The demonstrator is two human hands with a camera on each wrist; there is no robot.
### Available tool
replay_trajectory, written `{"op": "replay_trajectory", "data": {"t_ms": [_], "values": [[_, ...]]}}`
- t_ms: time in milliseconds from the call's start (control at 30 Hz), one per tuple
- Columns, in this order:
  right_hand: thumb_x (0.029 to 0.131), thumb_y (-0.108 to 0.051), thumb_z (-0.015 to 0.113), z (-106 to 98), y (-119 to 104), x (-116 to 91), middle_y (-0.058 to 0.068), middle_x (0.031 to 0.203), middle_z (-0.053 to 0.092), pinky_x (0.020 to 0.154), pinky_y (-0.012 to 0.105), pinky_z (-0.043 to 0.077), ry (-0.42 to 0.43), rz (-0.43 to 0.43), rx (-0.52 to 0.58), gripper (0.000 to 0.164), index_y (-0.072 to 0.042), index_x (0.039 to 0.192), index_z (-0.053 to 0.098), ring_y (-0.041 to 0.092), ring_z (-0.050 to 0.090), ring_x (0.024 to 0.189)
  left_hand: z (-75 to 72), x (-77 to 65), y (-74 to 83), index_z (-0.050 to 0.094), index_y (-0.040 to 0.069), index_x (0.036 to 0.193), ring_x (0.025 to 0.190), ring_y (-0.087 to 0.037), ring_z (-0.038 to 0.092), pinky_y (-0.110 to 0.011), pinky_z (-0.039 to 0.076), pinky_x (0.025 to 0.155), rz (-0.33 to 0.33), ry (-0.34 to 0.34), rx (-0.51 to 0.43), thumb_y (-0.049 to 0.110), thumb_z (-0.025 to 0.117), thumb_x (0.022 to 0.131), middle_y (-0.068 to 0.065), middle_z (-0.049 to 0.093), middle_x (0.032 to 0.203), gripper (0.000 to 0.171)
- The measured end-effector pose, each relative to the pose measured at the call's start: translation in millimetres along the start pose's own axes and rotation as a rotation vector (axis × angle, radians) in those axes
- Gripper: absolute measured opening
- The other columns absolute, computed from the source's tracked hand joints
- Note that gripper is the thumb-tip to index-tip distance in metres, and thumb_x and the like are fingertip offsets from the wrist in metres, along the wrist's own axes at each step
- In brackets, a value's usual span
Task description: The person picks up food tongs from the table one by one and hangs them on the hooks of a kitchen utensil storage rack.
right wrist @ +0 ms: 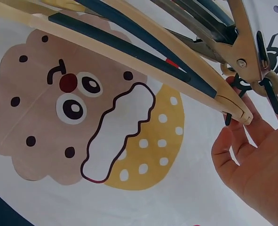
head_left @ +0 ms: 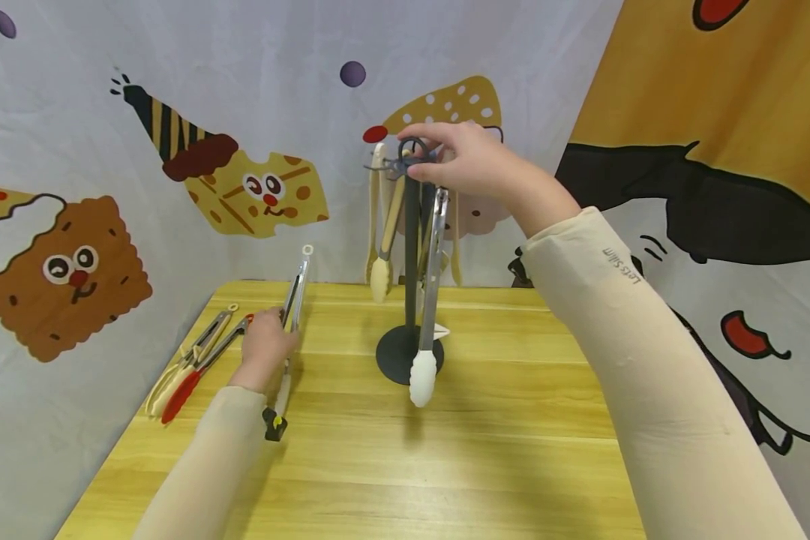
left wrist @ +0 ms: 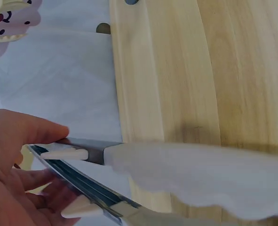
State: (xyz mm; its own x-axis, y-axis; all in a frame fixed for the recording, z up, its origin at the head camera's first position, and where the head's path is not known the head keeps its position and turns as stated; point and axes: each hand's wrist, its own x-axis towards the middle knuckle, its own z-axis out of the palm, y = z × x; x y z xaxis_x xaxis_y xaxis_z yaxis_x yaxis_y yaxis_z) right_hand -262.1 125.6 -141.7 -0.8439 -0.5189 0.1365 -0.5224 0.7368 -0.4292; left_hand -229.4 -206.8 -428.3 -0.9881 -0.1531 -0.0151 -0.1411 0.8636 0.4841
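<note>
In the head view my left hand (head_left: 267, 346) grips long steel tongs (head_left: 300, 296) over the left part of the table. The left wrist view shows their two pale scalloped heads (left wrist: 195, 179) spread apart, thumb above and fingers below the metal arms. My right hand (head_left: 469, 159) holds the hooked top of a black stand (head_left: 410, 255), thumb and fingers round the hooks. From it hang several tongs, among them steel tongs with white heads (head_left: 422, 379) in front and beige tongs (head_left: 381, 279) behind. In the right wrist view, the fingers (right wrist: 223, 146) sit at the end of beige tongs (right wrist: 195, 89).
Left of my left hand lie red-tipped tongs (head_left: 181, 396) and beige-tipped tongs (head_left: 169, 375) on the wooden table (head_left: 351, 465). The stand's round black base (head_left: 393, 356) rests near the back edge. A printed cloth (head_left: 243, 67) hangs behind.
</note>
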Motion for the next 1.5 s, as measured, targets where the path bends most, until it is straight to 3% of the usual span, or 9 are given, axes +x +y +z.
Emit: {"op": "replay_trajectory", "data": {"t_ms": [400, 700, 1100, 1300, 1500], "values": [[0.095, -0.039, 0.052, 1, -3, -1, -0.002, 0.121, 0.053, 0.074, 0.033, 0.043, 0.013, 0.016, -0.019, 0.052, -0.032, 0.144, 0.038, 0.02, 0.052, 0.082, -4.9, -7.5, 11.5, 0.051, -0.001, 0.131, 0.096, -0.037, 0.059, -0.049, 0.048, 0.077, 0.077, 0.233, -0.145, 0.02, 0.059, 0.09, -0.023, 0.057, 0.113, 0.047], [0.095, -0.04, 0.051, 3, -7, -1, -0.001, 0.126, 0.053, 0.076, 0.033, 0.045, 0.012, 0.037, -0.013, 0.053, -0.033, 0.145, 0.036, 0.019, 0.054, 0.086, -8.4, -9.6, 18.9, 0.053, -0.001, 0.128, 0.095, -0.034, 0.059, -0.047, 0.047, 0.081, 0.144, 0.345, -0.279, 0.017, 0.063, 0.089, -0.021, 0.058, 0.11, 0.044], [0.094, -0.041, 0.053, 4, -11, -1, 0.002, 0.126, 0.055, 0.081, 0.036, 0.046, 0.028, 0.053, -0.029, 0.053, -0.031, 0.144, 0.038, 0.019, 0.058, 0.096, -15.8, -12.9, 34.1, 0.053, 0.008, 0.132, 0.101, -0.028, 0.061, -0.042, 0.055, 0.077, 0.232, 0.369, -0.367, 0.028, 0.064, 0.09, -0.015, 0.059, 0.111, 0.047], [0.093, -0.044, 0.053, 5, -15, -2, 0.003, 0.125, 0.057, 0.089, 0.04, 0.047, 0.035, 0.077, -0.042, 0.053, -0.033, 0.143, 0.039, 0.019, 0.057, 0.112, -19.4, -15.2, 46.4, 0.056, 0.004, 0.129, 0.097, -0.027, 0.061, -0.039, 0.056, 0.076, 0.32, 0.404, -0.459, 0.023, 0.066, 0.089, -0.016, 0.059, 0.106, 0.046], [0.093, -0.046, 0.052, 6, -17, -4, 0.002, 0.122, 0.057, 0.088, 0.04, 0.047, 0.049, 0.103, -0.054, 0.052, -0.035, 0.142, 0.039, 0.019, 0.055, 0.112, -22.3, -18.4, 58.0, 0.055, 0.004, 0.13, 0.097, -0.024, 0.061, -0.037, 0.056, 0.075, 0.349, 0.412, -0.468, 0.022, 0.067, 0.088, -0.015, 0.058, 0.105, 0.047]]}}
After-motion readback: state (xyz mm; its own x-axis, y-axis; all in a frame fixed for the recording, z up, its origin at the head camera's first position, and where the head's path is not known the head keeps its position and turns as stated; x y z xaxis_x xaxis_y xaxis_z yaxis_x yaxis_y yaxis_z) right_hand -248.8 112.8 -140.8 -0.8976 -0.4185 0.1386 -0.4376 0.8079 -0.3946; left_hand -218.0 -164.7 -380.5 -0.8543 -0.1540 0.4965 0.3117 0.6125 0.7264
